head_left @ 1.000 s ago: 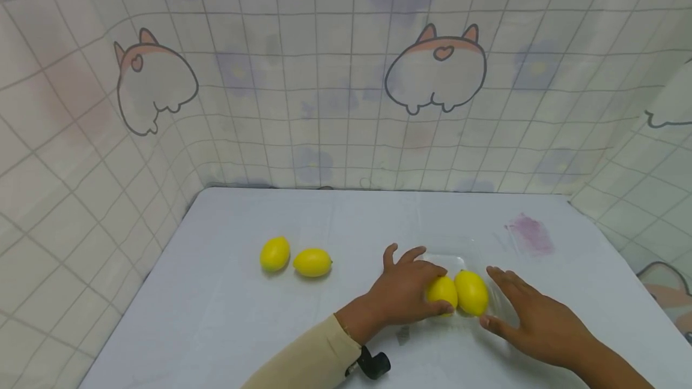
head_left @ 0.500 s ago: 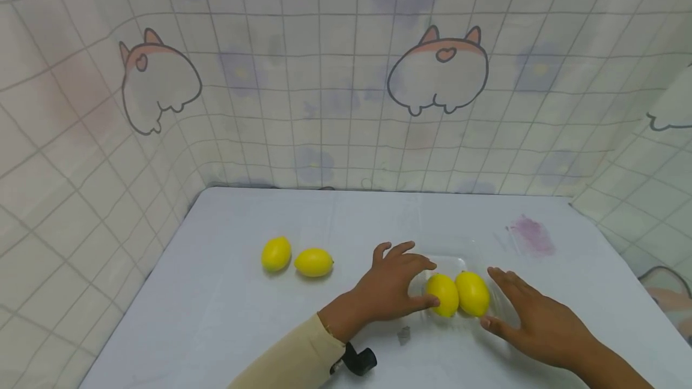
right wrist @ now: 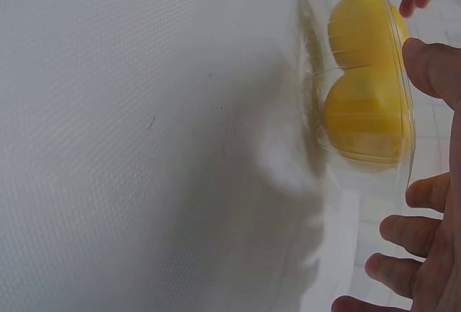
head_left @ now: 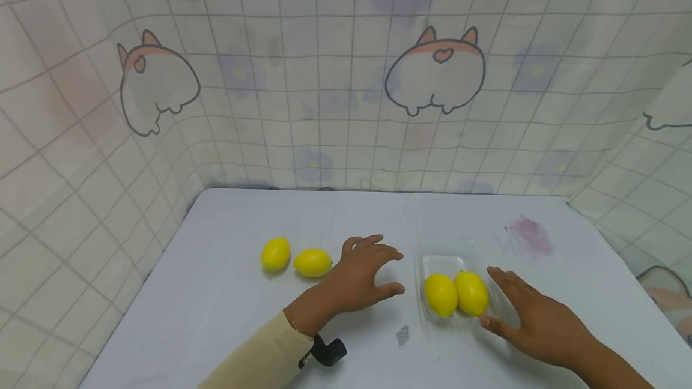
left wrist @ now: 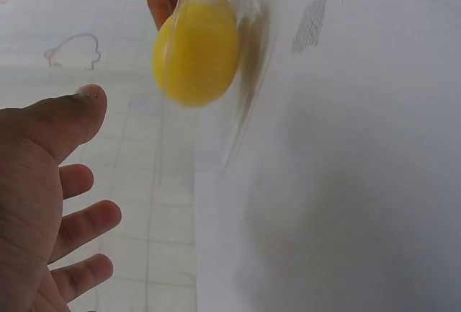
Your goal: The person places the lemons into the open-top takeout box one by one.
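Two yellow lemons, one on the left and one on the right, lie side by side in a clear plastic container. My left hand is in the air left of the container, fingers spread and holding nothing. In the left wrist view its thumb is apart from the container. My right hand is at the container's right side with fingers extended. Its thumb is by the rim in the right wrist view; I cannot tell whether it touches. Two more lemons lie left of my left hand.
A white table carries everything. A pink smudge marks its back right and a small grey patch its front. A tiled-pattern curtain hangs behind. A black wrist device is strapped at my left sleeve.
My left hand has let go of the left lemon in the container and moved away to the left. My right hand has stayed in place.
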